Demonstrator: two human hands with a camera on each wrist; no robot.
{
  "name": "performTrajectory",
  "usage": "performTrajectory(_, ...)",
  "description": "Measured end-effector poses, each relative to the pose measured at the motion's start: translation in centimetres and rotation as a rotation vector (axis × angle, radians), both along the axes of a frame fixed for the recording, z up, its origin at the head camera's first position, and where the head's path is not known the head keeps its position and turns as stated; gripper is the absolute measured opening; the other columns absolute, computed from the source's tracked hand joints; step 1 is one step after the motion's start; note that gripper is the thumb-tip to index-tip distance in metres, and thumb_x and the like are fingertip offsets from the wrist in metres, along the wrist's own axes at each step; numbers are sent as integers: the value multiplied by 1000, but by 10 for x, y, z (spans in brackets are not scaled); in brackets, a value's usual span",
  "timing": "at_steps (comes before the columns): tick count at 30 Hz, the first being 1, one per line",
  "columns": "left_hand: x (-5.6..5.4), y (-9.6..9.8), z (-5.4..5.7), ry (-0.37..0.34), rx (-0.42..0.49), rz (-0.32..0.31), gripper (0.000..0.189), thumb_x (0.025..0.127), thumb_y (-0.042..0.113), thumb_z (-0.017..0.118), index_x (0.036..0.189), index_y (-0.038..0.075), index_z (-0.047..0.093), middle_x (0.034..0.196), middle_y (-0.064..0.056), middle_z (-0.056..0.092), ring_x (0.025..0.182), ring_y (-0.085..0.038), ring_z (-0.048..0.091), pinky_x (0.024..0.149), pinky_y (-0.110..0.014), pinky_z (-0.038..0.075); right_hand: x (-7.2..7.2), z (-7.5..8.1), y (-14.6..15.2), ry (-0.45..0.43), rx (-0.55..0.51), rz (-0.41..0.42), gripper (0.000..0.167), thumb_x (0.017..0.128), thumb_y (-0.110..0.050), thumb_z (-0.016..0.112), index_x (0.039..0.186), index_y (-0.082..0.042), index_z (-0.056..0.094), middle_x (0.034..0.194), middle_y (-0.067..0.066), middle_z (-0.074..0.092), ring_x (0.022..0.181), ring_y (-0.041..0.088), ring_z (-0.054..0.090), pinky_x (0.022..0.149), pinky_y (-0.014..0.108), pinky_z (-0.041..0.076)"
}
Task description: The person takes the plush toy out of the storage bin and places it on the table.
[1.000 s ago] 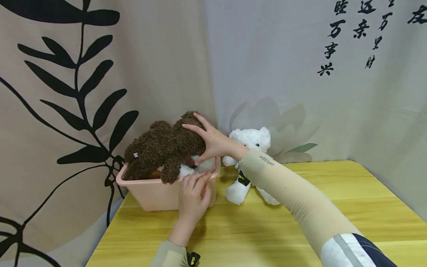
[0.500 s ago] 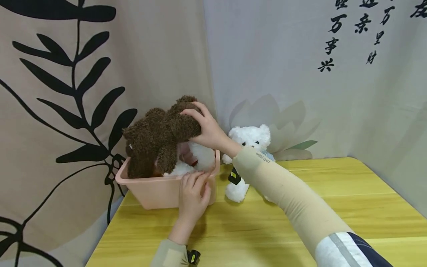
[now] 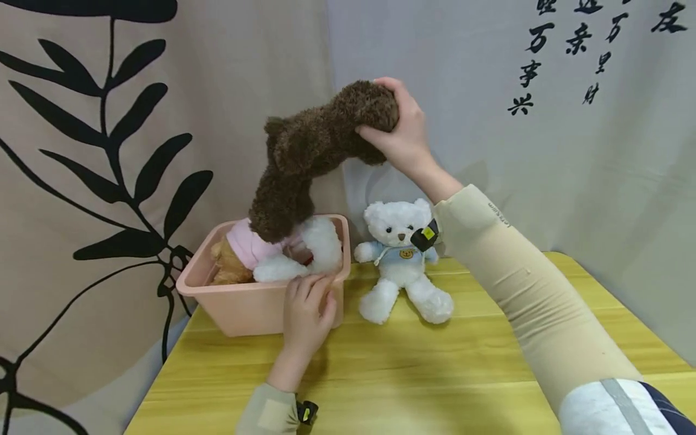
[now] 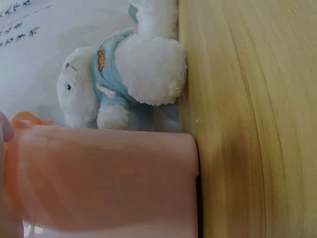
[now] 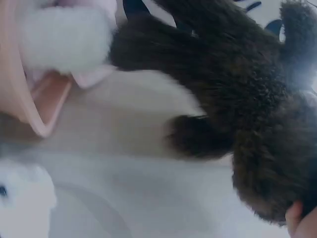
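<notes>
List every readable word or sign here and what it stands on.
"万事兴": backdrop, below a cut-off character.
"亲": backdrop, below a cut-off character.
"万里财": backdrop, below a cut-off character.
"友": backdrop, far right.
Right sleeve: lettering too small to read.
Left wrist view: backdrop characters too blurred.

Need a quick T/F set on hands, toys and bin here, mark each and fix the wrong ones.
1. The right hand grips the brown plush toy. True.
2. The left hand touches the near rim of the pink bin. True.
3. The brown plush toy lies flat in the pink bin. False: the right hand holds it up.
4. The white bear in the blue top sits inside the pink bin. False: it sits on the table, beside the pink bin.
5. Pink cloth shows inside the pink bin. True.
</notes>
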State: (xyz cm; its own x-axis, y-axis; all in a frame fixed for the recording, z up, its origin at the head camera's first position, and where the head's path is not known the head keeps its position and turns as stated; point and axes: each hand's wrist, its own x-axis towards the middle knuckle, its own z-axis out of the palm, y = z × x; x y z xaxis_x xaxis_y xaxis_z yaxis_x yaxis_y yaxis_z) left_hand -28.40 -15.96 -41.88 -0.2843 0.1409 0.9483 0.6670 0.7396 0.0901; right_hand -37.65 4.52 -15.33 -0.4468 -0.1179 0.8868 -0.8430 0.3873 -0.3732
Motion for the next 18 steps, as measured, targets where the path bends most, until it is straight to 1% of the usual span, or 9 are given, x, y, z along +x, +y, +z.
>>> performTrajectory(2, 0, 1, 0, -1, 7, 0, 27, 81, 11, 58, 105, 4, 70, 102, -11, 65, 90, -34, 57, 87, -45, 41, 2, 5, 7, -35, 18, -49, 61, 74, -12, 79, 129, -9, 53, 126, 2, 60, 116, 7, 53, 99, 21, 36)
performTrajectory(4, 0, -1, 1, -3, 9, 5, 27, 82, 12, 58, 104, 4, 70, 102, -12, 65, 90, -34, 56, 88, -46, 41, 4, 6, 8, -59, 61, -103, 62, 75, -19, 80, 130, -11, 52, 125, 1, 60, 115, 8, 55, 97, 21, 38)
performTrajectory(7, 1, -5, 3, -2, 0, 12, 26, 82, 12, 59, 104, 3, 70, 102, -12, 65, 90, -34, 56, 88, -46, 41, 5, 2, -1, -79, 110, -152, 66, 74, -29, 82, 130, -14, 51, 126, 0, 60, 116, 12, 57, 96, 22, 40)
performTrajectory(9, 1, -6, 3, -5, -6, 13, 26, 82, 11, 60, 104, 4, 70, 102, -12, 65, 90, -34, 56, 88, -46, 41, 5, -4, -11, -92, 129, -152, 70, 73, -35, 82, 131, -15, 50, 127, 0, 60, 116, 14, 56, 96, 24, 41)
performTrajectory(14, 2, -5, 2, -10, -8, 17, 25, 81, 12, 60, 104, 4, 70, 103, -12, 64, 90, -33, 56, 88, -46, 42, 0, -25, -44, -148, 147, -97, 76, 73, -42, 81, 137, -15, 49, 134, 1, 55, 123, 14, 51, 101, 26, 38)
performTrajectory(18, 4, -2, 1, -22, -17, 23, 26, 82, 12, 60, 105, 5, 70, 104, -11, 64, 91, -32, 55, 88, -44, 42, -2, -38, -66, -182, 191, -103, 78, 76, -46, 78, 141, -18, 47, 141, -2, 51, 128, 15, 45, 104, 30, 34)
